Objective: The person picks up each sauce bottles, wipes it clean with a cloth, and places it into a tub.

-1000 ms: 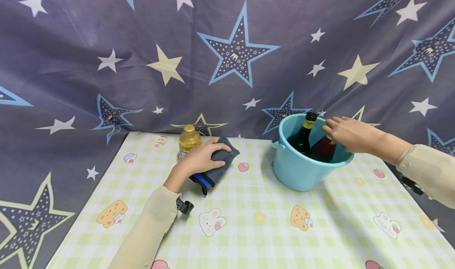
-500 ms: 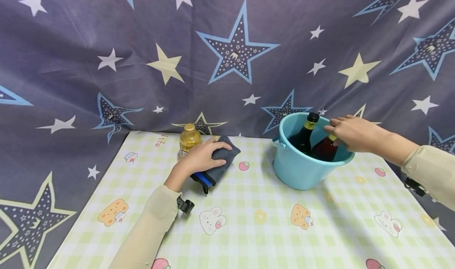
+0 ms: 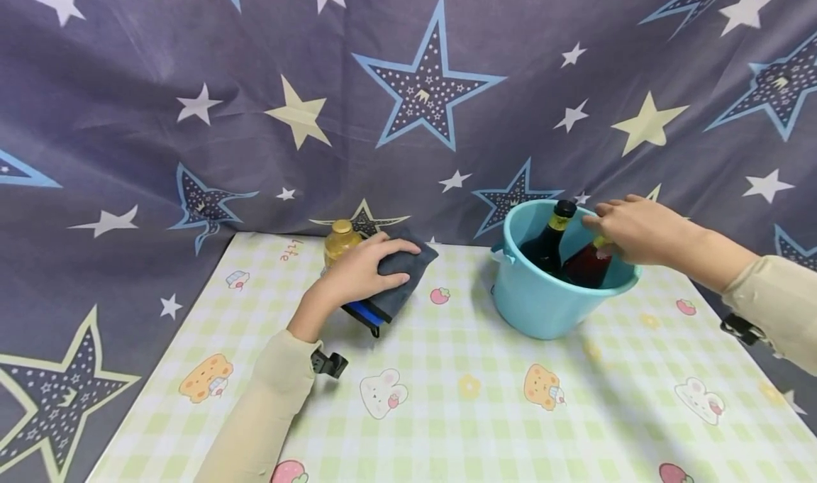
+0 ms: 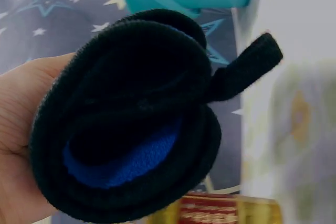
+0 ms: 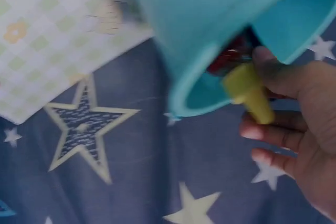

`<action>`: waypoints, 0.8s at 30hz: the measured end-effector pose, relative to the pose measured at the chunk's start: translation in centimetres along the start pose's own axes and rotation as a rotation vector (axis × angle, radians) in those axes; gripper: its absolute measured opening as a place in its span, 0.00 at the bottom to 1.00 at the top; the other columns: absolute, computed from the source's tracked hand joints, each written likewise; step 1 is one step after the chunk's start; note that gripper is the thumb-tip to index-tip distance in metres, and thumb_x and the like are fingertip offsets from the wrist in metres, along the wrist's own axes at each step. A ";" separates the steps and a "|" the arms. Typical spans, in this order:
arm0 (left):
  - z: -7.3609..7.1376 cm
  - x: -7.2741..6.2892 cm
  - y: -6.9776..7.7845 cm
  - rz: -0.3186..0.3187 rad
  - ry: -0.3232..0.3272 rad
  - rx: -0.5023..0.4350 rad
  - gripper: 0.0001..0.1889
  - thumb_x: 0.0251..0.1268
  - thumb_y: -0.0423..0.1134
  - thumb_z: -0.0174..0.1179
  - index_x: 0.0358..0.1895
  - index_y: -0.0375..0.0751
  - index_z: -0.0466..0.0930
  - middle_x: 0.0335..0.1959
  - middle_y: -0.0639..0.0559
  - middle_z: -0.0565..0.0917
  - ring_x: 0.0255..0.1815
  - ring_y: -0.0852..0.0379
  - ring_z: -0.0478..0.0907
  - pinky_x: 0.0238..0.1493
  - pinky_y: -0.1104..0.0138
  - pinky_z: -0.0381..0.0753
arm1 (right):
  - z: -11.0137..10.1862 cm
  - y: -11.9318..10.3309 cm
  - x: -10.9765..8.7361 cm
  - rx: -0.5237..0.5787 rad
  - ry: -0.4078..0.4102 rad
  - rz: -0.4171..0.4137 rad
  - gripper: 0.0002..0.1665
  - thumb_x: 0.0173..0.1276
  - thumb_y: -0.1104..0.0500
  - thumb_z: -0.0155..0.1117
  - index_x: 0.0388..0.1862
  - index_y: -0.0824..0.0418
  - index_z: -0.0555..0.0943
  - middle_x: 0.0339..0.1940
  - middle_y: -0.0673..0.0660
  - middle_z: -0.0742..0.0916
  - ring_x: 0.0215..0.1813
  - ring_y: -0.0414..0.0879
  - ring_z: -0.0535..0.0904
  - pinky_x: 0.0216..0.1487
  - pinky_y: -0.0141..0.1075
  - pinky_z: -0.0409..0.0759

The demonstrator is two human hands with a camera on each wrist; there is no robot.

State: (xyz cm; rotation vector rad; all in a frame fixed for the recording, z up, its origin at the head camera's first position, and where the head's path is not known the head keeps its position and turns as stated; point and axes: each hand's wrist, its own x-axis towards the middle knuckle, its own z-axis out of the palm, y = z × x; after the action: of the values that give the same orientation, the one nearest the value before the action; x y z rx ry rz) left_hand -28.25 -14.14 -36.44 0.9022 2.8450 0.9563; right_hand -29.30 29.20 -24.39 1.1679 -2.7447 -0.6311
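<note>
In the head view my left hand (image 3: 364, 274) grips a dark grey padded cloth piece (image 3: 408, 270) with a blue inside. The left wrist view shows its folded opening, the blue lining (image 4: 131, 161) and a hanging loop (image 4: 249, 69); its exact kind is unclear. At the right, my right hand (image 3: 638, 229) reaches over the rim of a light blue bucket (image 3: 542, 313). Its thumb and fingers are round the yellow neck (image 5: 245, 85) of a red bottle (image 3: 586, 264), which leans inside. A dark bottle (image 3: 545, 245) with a black cap stands tilted beside it.
A jar (image 3: 341, 238) with a gold lid and amber contents stands just behind my left hand, partly hidden. A checked cloth (image 3: 447, 412) with cartoon prints covers the table. A star-patterned curtain (image 3: 255, 57) hangs close behind the table.
My left hand has moved slightly up and away with the padded cloth piece. The right hand has risen a little, and more of the red bottle's yellow neck shows.
</note>
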 end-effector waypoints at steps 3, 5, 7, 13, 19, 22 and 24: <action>-1.4 -0.6 0.5 0.005 0.058 0.005 0.24 0.70 0.50 0.66 0.68 0.66 0.76 0.62 0.48 0.76 0.56 0.46 0.79 0.56 0.49 0.78 | -1.2 -0.6 1.0 0.025 0.044 0.028 0.25 0.51 0.54 0.84 0.45 0.61 0.84 0.35 0.58 0.85 0.38 0.54 0.82 0.41 0.52 0.82; -2.4 -1.1 0.8 0.006 0.103 -0.004 0.24 0.70 0.51 0.66 0.68 0.69 0.75 0.62 0.49 0.76 0.57 0.46 0.79 0.58 0.48 0.77 | -2.3 -1.3 2.0 0.031 0.071 0.048 0.25 0.53 0.53 0.83 0.46 0.62 0.83 0.36 0.58 0.84 0.38 0.54 0.82 0.40 0.50 0.81; -3.6 -1.7 0.9 0.009 0.153 -0.010 0.25 0.69 0.51 0.67 0.68 0.70 0.75 0.60 0.50 0.76 0.52 0.48 0.78 0.53 0.51 0.77 | -3.7 -2.2 3.1 0.045 0.110 0.051 0.23 0.57 0.53 0.81 0.45 0.62 0.82 0.34 0.58 0.83 0.37 0.53 0.80 0.39 0.48 0.79; -6.9 -3.8 0.6 0.019 0.352 0.012 0.25 0.68 0.50 0.68 0.67 0.66 0.78 0.52 0.50 0.78 0.39 0.52 0.71 0.41 0.58 0.70 | -6.9 -5.9 7.2 0.143 0.224 0.023 0.20 0.66 0.54 0.74 0.52 0.63 0.82 0.40 0.61 0.85 0.39 0.54 0.81 0.43 0.49 0.79; -9.7 -6.1 -0.7 -0.020 0.537 -0.014 0.25 0.67 0.44 0.70 0.67 0.63 0.79 0.54 0.45 0.79 0.45 0.50 0.74 0.45 0.56 0.69 | -7.8 -9.8 12.2 0.294 0.386 -0.021 0.21 0.70 0.51 0.71 0.55 0.60 0.82 0.43 0.59 0.86 0.37 0.53 0.81 0.43 0.48 0.78; -10.4 -6.7 -1.4 -0.040 0.606 -0.039 0.25 0.66 0.42 0.70 0.67 0.61 0.79 0.54 0.44 0.80 0.47 0.50 0.74 0.47 0.57 0.68 | -7.4 -11.7 14.6 0.358 0.457 -0.053 0.20 0.71 0.50 0.70 0.57 0.59 0.82 0.45 0.58 0.86 0.39 0.53 0.82 0.44 0.48 0.80; -10.7 -6.9 -1.8 -0.055 0.639 -0.053 0.25 0.66 0.41 0.70 0.67 0.61 0.80 0.55 0.43 0.80 0.48 0.50 0.73 0.48 0.57 0.67 | -6.9 -13.0 16.2 0.391 0.488 -0.076 0.20 0.72 0.51 0.68 0.58 0.59 0.81 0.45 0.58 0.85 0.39 0.52 0.82 0.43 0.47 0.80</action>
State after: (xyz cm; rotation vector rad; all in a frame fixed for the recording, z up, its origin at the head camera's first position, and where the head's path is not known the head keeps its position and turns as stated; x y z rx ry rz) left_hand -25.42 -24.85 -29.87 0.5826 3.2910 1.5387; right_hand -30.34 7.31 -24.68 1.2898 -2.4585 0.1874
